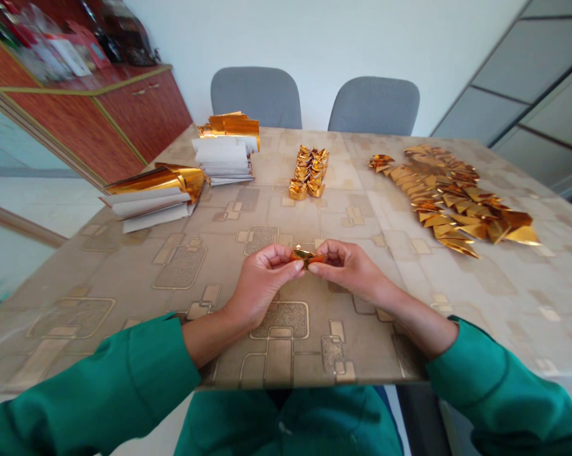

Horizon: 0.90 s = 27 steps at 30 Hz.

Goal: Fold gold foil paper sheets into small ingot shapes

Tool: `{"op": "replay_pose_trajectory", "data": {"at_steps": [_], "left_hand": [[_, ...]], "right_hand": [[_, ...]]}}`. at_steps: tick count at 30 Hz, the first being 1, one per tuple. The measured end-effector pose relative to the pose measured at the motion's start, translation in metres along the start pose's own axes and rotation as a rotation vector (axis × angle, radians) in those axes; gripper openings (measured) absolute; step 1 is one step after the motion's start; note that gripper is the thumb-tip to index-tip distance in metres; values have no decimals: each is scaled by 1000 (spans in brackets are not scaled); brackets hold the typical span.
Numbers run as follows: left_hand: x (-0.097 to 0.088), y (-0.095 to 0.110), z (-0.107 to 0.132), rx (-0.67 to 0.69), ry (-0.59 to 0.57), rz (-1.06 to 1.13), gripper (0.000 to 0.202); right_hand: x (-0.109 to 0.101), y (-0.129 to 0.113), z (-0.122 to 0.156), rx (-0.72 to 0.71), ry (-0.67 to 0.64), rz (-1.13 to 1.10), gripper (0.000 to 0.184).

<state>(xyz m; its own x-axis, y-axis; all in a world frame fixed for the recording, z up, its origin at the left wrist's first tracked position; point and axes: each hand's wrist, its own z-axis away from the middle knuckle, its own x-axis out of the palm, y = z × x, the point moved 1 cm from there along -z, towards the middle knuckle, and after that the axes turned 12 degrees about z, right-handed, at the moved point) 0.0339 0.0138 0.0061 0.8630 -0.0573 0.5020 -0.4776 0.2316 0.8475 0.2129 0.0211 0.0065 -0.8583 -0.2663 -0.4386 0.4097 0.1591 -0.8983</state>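
A small folded gold foil paper ingot (306, 255) is held between both hands above the table's near middle. My left hand (264, 278) pinches its left end, thumb toward me. My right hand (349, 266) grips the right end in the same way, the two thumbs almost meeting in front. Part of the folded paper is hidden behind the fingers. Straight beyond the hands, two short rows of finished gold paper ingots (308, 171) stand side by side. To the right lies a large spread of flat, pointed folded gold papers (447, 193).
Gold-and-white paper sheets lie in a near stack (155, 196) and a farther stack (226, 152) at the left. A patterned cloth covers the table (181, 342). Two grey chairs (257, 95) stand beyond it, and a wooden cabinet (143, 114) is at the back left.
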Motion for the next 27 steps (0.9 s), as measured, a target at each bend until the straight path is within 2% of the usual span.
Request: {"op": "replay_pose_trajectory", "data": {"at_steps": [7, 10, 13, 18, 27], "left_hand": [[-1, -2, 0, -100, 1, 40, 25], [-1, -1, -2, -153, -37, 130, 23], [-2, 0, -3, -158, -76, 175, 24], [-3, 1, -3, -147, -86, 95, 27], [-2, 2, -1, -140, -121, -70, 23]], "right_hand": [[3, -4, 3, 36, -36, -31, 27], [0, -5, 2, 98, -97, -121, 31], [-4, -5, 0, 105, -97, -170, 34], [-8, -1, -3, 37, -69, -106, 33], [-1, 0, 0, 36, 1, -5, 28]]}}
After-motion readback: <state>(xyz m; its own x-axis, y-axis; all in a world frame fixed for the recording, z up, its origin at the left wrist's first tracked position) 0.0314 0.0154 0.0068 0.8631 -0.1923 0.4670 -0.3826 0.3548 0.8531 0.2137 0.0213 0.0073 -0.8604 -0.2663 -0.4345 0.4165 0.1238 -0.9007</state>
